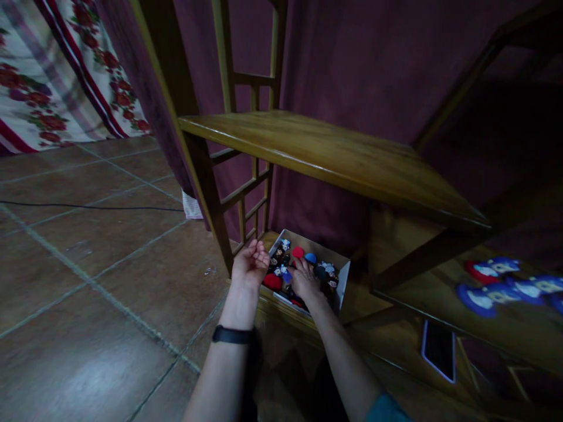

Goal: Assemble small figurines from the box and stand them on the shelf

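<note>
White box (pixel 344 281) of small colourful pieces (pixel 281 271) on lower shelf (pixel 364 302), 5 o'clock of view centre. Left hand (pixel 251 262) at box's 9 o'clock, palm up, fingers loosely open. Right hand (pixel 304 279) inside, fingers over pieces; can't tell if gripping.

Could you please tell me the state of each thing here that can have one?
Box: open, holding small colourful pieces
Left hand: palm up, fingers loosely curled
Right hand: fingers down among the pieces
Black wristband: worn on left wrist
Phone: lying down, screen dark
Purple curtain: hanging
</note>
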`<control>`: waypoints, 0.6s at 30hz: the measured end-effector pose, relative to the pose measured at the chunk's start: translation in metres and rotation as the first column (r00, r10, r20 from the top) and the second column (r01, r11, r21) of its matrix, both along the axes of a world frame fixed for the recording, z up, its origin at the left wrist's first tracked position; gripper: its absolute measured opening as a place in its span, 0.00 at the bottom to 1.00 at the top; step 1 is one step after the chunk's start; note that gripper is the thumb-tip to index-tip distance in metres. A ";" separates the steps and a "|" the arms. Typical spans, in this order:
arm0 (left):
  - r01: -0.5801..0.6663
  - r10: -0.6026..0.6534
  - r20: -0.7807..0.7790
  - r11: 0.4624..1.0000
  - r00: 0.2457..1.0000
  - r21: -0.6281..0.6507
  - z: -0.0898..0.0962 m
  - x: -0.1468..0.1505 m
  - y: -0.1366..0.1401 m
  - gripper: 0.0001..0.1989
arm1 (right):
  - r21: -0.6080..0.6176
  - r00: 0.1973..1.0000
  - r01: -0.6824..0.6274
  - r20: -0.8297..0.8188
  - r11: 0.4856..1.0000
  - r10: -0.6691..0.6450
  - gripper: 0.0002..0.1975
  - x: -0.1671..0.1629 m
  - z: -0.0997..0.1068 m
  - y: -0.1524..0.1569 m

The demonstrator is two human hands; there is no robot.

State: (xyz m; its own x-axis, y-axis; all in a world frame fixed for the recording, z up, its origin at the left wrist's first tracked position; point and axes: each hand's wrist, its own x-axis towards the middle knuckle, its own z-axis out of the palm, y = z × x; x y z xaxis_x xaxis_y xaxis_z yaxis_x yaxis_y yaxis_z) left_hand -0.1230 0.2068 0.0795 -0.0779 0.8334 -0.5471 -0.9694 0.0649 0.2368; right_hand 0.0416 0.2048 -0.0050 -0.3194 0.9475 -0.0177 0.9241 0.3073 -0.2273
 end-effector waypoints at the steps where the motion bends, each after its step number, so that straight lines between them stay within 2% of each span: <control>1: 0.000 0.000 -0.002 1.000 1.000 0.003 0.000 -0.001 0.000 0.10 | -0.013 1.000 -0.010 0.004 1.000 0.010 0.20 0.000 0.001 0.002; 3: 0.005 -0.005 -0.006 1.000 1.000 0.002 0.000 -0.002 0.001 0.10 | -0.020 1.000 -0.016 0.000 1.000 0.016 0.22 0.000 0.005 0.005; 6: 0.015 -0.015 -0.015 1.000 1.000 -0.004 0.000 -0.002 0.001 0.10 | 0.036 1.000 -0.010 -0.023 0.999 0.011 0.24 -0.002 0.012 0.002; 9: 0.023 -0.023 -0.017 1.000 1.000 -0.001 0.000 0.000 0.001 0.10 | 0.085 0.996 0.020 -0.084 0.996 -0.013 0.17 -0.002 0.017 -0.008; 12: 0.043 -0.043 -0.018 0.999 0.999 -0.007 0.000 0.007 0.001 0.10 | -0.013 0.948 0.184 -0.262 0.983 -0.181 0.09 0.003 0.015 -0.018; 14: 0.056 -0.056 -0.017 0.998 0.998 -0.019 -0.001 0.013 0.000 0.10 | -0.129 0.826 0.299 -0.462 0.946 -0.324 0.04 0.008 0.009 -0.023; 15: 0.063 -0.064 -0.017 0.998 0.998 -0.023 -0.002 0.016 -0.001 0.10 | -0.189 0.727 0.330 -0.574 0.925 -0.376 0.03 0.011 0.005 -0.024; 18: 0.105 -0.105 -0.023 0.994 0.994 -0.022 -0.004 0.025 -0.002 0.10 | -0.375 0.339 0.315 -0.814 0.872 -0.472 0.07 0.017 -0.008 -0.027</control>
